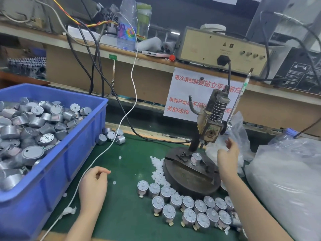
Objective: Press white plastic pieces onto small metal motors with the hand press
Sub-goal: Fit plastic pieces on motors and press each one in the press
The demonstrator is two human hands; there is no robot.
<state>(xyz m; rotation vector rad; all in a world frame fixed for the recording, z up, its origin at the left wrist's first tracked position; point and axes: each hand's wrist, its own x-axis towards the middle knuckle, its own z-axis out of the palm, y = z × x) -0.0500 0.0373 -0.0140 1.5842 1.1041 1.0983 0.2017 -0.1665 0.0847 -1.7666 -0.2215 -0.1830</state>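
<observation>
Though visible, right hand [226, 158] grip unclear

Even, diffuse light from above filled the scene, bright enough that shadows under the motors [191, 211] on the green counter [128, 214] were soft and short. Pale glare washed out the plastic bag [286, 180] at right. The wide lens bowed the shelf [121, 54] and stretched the blue bin [57, 171] at the left edge. Fine detail looked slightly smeared throughout.

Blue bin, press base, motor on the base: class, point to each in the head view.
Blue bin [52, 180], head view, front wall.
Press base [184, 180], head view, bare front plate.
Motor [196, 158], head view, its top.
</observation>
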